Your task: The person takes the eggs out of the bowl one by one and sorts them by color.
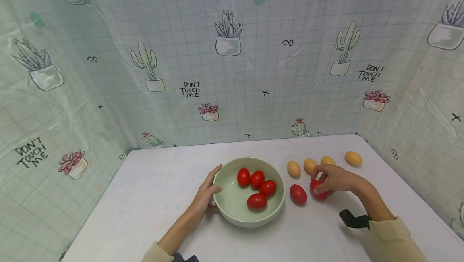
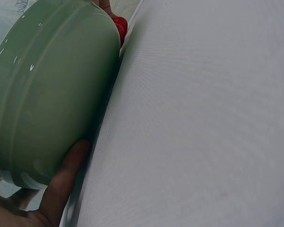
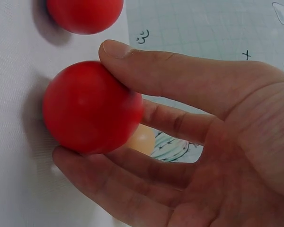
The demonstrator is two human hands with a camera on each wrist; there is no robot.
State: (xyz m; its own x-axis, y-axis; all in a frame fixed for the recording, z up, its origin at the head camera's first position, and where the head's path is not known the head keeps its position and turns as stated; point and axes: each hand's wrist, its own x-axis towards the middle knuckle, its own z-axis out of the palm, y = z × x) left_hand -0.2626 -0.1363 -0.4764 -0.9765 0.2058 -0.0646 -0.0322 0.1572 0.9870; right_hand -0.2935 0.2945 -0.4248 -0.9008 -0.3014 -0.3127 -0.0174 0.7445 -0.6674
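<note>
A pale green bowl (image 1: 232,217) stands on the white table, with several red egg-shaped pieces (image 1: 257,202) inside it. At the bowl's left side, my left hand (image 1: 202,199) holds it, thumb over the rim and fingers against the outer wall. In the left wrist view, one finger lies along the lower side of the bowl (image 2: 61,94). My right hand (image 1: 335,179) grips a red egg (image 3: 90,109) between thumb and fingers, right of the bowl and close over the table. Another red egg (image 1: 298,194) lies between that hand and the bowl.
Behind the right hand, several yellow eggs (image 1: 294,169) lie in a loose row, one yellow egg (image 1: 353,158) farther right. A sheet printed with cacti (image 1: 228,72) hangs behind and beside the white table (image 1: 152,181).
</note>
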